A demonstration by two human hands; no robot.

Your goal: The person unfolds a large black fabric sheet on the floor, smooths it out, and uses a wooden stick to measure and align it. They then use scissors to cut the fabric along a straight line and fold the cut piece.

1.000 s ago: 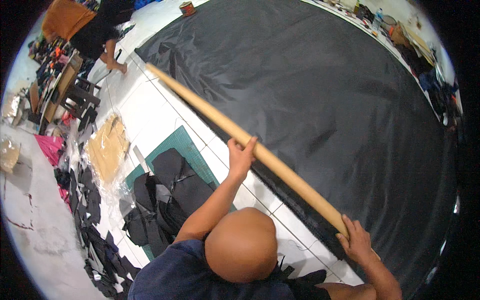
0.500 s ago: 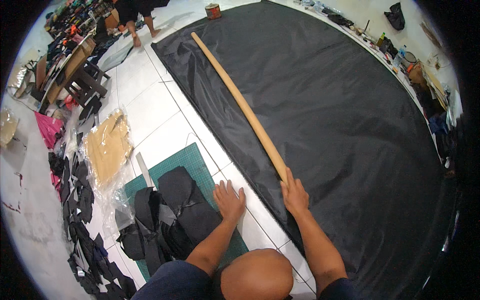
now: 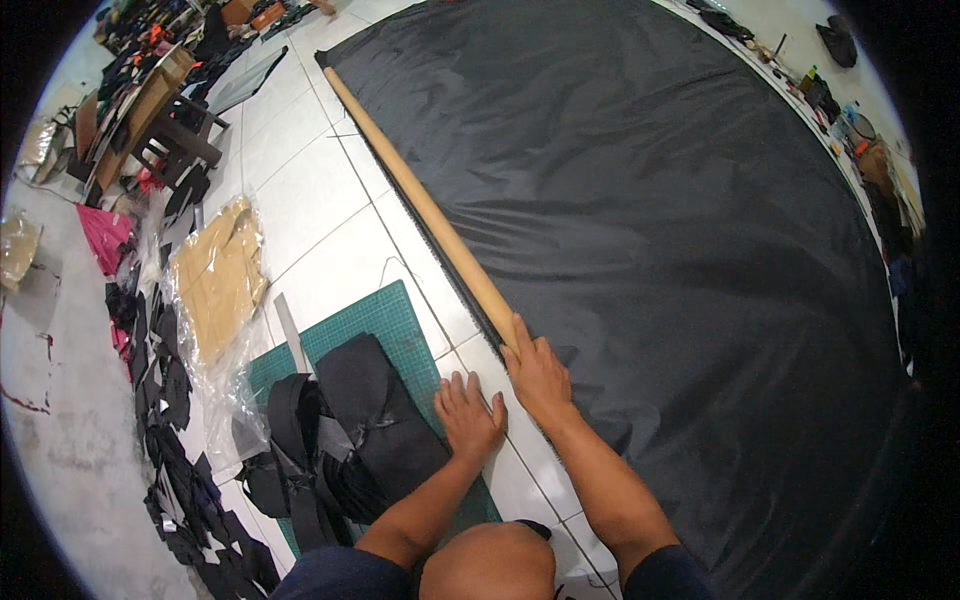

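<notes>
A long tan cardboard tube (image 3: 420, 205) lies along the left edge of a wide sheet of black fabric (image 3: 700, 250) spread on the floor. My right hand (image 3: 540, 375) grips the tube's near end, hiding that end. My left hand (image 3: 470, 415) rests palm down on the white tiles with its fingers spread, holding nothing. Just left of it is a green cutting mat (image 3: 390, 305) bearing bundled strips of black fabric (image 3: 365, 385). A flat metal ruler (image 3: 291, 330) sticks out past the mat's far left side.
Tan pieces in a clear plastic bag (image 3: 215, 275) lie left of the mat. Black scraps (image 3: 190, 510) run along the left wall. Farther off stands a dark stool (image 3: 185, 145) beside piled cloth. Assorted items line the right wall, including a bottle (image 3: 808, 78).
My right hand has moved left with the tube, from lying across the fabric to its left edge. The fabric's folded-looking left strip is now mostly under the tube. My left hand stays on the floor.
</notes>
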